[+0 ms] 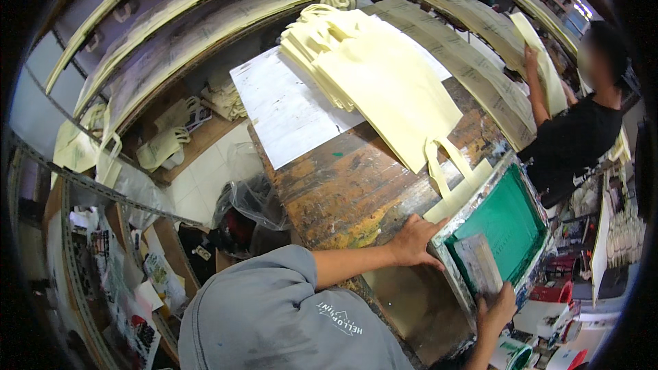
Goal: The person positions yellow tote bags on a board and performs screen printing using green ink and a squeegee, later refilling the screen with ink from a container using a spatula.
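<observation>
A screen-printing frame (473,196) with a green mesh (508,209) lies at the right end of the worktable. My left hand (415,242) grips its left corner, fingers over the rim. In my right hand (499,310) is a squeegee (479,264) with a flat, worn blade, resting on the mesh near the frame's lower side. A cream tote bag (452,195) pokes out from beneath the frame's far edge, its handle loops upward; the rest of it is hidden. Beyond it lies a fanned stack of cream tote bags (377,72).
White sheets (288,120) lie under the stack on the paint-stained table (329,195). Racks with cream bags (219,27) curve around the far side. At right, another person (579,133) holds a cream bag (539,55). Paint tubs (513,354) stand at lower right.
</observation>
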The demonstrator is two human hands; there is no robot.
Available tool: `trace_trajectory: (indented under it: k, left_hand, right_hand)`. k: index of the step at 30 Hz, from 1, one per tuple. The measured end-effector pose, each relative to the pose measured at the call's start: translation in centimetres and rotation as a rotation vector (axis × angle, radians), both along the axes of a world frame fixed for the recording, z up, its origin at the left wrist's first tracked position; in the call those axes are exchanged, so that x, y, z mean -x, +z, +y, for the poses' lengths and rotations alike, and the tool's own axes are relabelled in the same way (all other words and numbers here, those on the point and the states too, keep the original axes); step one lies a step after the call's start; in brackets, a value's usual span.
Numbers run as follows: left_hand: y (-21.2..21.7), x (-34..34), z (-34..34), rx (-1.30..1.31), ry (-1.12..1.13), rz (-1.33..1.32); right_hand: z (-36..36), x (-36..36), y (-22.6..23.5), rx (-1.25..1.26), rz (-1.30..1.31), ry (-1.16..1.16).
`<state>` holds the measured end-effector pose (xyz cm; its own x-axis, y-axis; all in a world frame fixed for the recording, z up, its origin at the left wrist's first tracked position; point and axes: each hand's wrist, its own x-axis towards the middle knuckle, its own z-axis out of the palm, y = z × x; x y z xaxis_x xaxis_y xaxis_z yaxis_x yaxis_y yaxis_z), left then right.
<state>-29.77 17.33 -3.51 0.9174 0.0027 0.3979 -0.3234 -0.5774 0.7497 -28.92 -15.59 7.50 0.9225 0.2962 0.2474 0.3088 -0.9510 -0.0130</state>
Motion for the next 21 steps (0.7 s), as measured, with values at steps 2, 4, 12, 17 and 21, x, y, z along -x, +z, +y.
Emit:
trace_trajectory:
  k: [2,4,12,17,21]
  left_hand:
    - [-0.6,-0.2,-0.1,0.007,-0.007,-0.043]
    - [-0.7,0.0,0.1,-0.013,-0.004,-0.012]
    - [1.5,-0.6,0.7,-0.114,-0.037,0.018]
    - [0.5,-1.3,0.5,-0.150,-0.021,-0.015]
    - [0.9,-1.0,0.6,-0.127,-0.036,0.005]
  right_hand:
    - [0.9,0.3,-0.7,0.024,-0.030,-0.027]
    - [1.8,0.8,0.0,0.047,-0.056,-0.046]
    - [-0.3,-7.0,-2.9,0.031,-0.118,-0.063]
    - [-0.9,-15.7,-2.1,0.065,-0.203,0.035]
    - [-3.1,-20.8,-3.1,0.043,-0.229,0.078]
